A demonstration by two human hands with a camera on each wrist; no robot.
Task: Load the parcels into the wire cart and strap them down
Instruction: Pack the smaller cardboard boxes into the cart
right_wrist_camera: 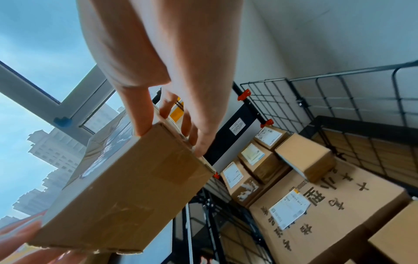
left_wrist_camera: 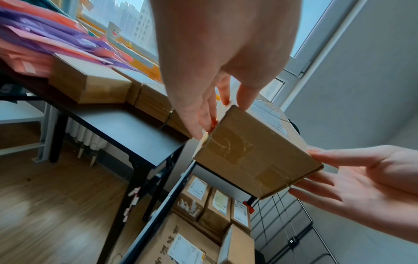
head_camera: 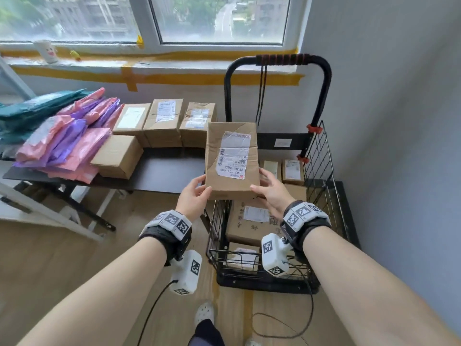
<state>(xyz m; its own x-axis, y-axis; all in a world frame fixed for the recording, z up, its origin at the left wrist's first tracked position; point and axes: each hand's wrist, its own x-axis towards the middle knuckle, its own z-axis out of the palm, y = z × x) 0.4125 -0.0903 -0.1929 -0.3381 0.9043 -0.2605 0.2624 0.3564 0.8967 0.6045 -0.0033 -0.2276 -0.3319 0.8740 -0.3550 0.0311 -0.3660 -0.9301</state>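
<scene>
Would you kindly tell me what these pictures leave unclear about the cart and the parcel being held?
- Wire cart floor: hidden in every view by the loaded boxes.
- Held parcel label text: too small in the head view, blurred in both wrist views.
- Left hand fingers: behind the parcel in the head view.
- Cart wheels: none visible.

Ahead of me a wide white-framed window (head_camera: 154,23) lets in soft grey daylight, with tower blocks and a road beyond. Yellow tape (head_camera: 174,77) runs along the wall under the sill (head_camera: 99,63), where a small white cup (head_camera: 47,51) stands. A pale grey wall (head_camera: 399,96) rises to my right, and wood-look floor (head_camera: 50,258) lies beneath the dark surface (head_camera: 164,171).
</scene>
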